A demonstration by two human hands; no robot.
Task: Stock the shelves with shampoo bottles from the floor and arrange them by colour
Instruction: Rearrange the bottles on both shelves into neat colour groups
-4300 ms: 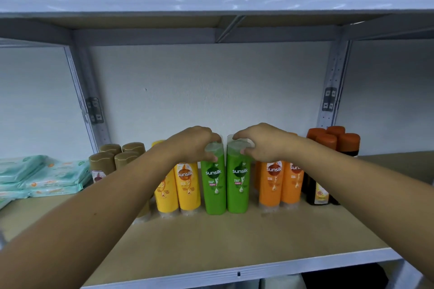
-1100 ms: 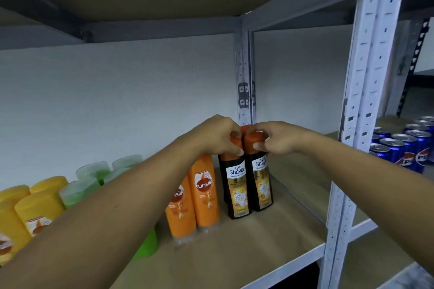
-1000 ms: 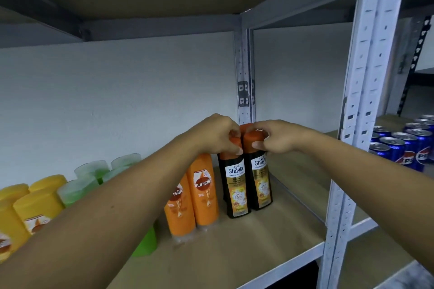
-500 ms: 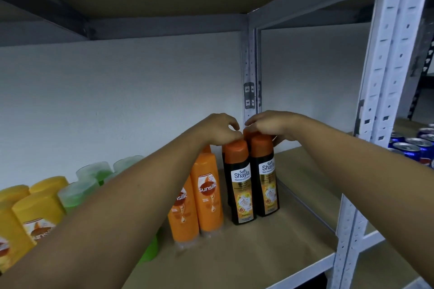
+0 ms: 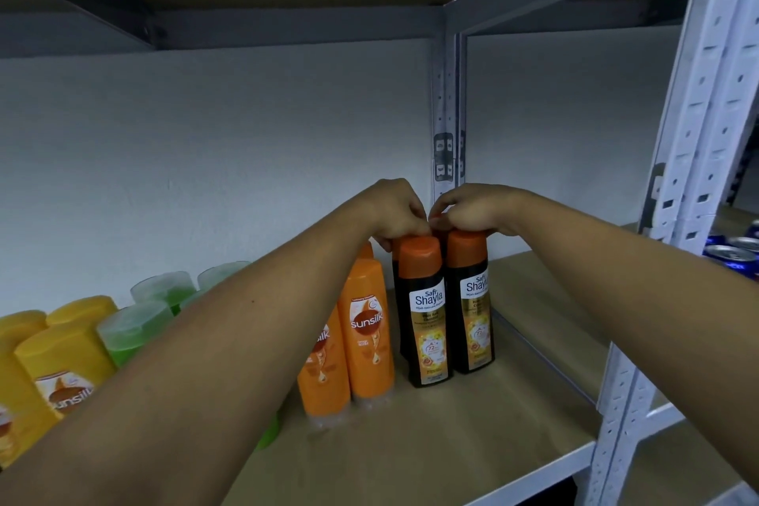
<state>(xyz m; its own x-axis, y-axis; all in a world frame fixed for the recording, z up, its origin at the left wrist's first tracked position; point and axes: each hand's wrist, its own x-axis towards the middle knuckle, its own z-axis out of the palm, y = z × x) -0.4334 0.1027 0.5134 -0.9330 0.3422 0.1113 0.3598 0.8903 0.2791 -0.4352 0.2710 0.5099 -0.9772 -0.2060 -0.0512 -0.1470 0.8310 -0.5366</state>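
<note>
Head-worn camera looks forward, close, into the shelf [image 5: 451, 444].

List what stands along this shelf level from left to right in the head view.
yellow bottles → green bottles → orange Sunsilk bottles → black Shayla bottles with orange caps → blue cans, on the next bay past the upright.

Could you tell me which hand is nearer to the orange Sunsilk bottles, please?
Left. The left hand sits just above the orange Sunsilk bottles, its fingers curled on the black Shayla bottles beside them; the right hand is further right, on that black group's far side.
</note>
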